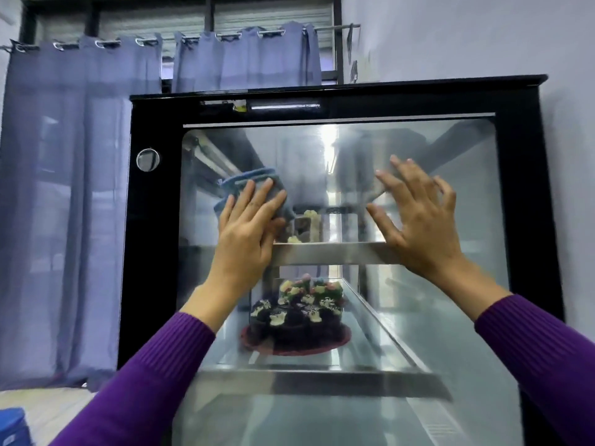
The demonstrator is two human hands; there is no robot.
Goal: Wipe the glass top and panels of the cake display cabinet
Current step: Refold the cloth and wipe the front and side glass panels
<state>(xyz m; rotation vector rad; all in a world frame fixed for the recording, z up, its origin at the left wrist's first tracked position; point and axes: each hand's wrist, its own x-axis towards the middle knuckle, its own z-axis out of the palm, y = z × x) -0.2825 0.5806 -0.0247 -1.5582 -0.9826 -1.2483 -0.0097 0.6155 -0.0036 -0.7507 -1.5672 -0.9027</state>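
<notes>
The cake display cabinet (154,252) has a black frame around a large glass panel (450,317). My left hand (248,233) presses a blue-grey cloth (244,180) flat against the upper left part of the glass, fingers spread over it. My right hand (421,217) rests on the glass to the right with its fingers apart and nothing in it. Both arms wear purple sleeves. Inside, a dark chocolate cake (296,313) with coloured decorations sits on a red board on the lower shelf. Another cake (309,226) on the upper shelf is partly hidden behind my left hand.
Blue curtains (64,188) hang on a rail to the left of the cabinet. A pale wall (563,156) stands close on the right. A round lock (147,160) sits on the frame's left side. A blue container (13,426) is on the floor at the lower left.
</notes>
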